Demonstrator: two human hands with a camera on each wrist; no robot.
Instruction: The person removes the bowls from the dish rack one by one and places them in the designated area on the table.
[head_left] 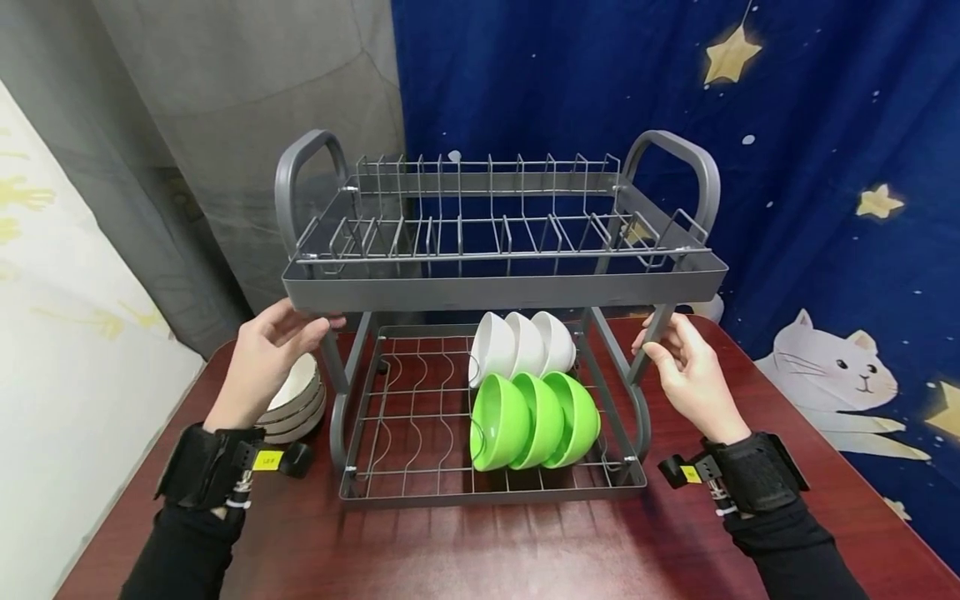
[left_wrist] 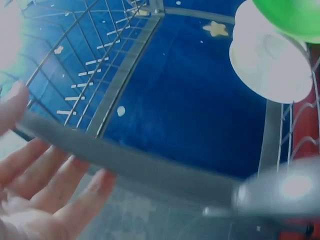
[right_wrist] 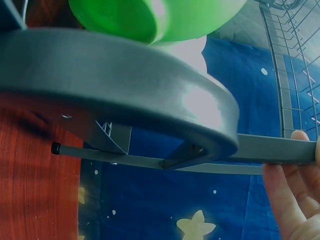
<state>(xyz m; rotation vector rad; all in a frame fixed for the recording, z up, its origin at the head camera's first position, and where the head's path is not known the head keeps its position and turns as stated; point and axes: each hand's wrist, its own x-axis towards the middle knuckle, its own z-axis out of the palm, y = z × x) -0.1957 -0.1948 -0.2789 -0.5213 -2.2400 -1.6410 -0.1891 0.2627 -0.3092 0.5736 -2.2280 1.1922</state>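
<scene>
A grey two-tier dish rack (head_left: 491,296) stands upright on the table in the head view. My left hand (head_left: 266,354) holds its left upright just below the top tray; the left wrist view shows the post between thumb and fingers (left_wrist: 75,190). On the other side, my right hand (head_left: 693,379) pinches the right upright at a similar height. Three green bowls (head_left: 498,423) stand tilted on edge on the right half of the lower tier. Behind them, three white bowls (head_left: 492,348) lean the same way. The upper tier's wire slots hold no dishes.
Several pale dishes (head_left: 296,400) are stacked on the red-brown table (head_left: 480,546), left of the rack and partly behind my left wrist. A dark blue star-patterned curtain (head_left: 810,167) hangs behind, with a grey curtain (head_left: 247,100) and a white wall at the left.
</scene>
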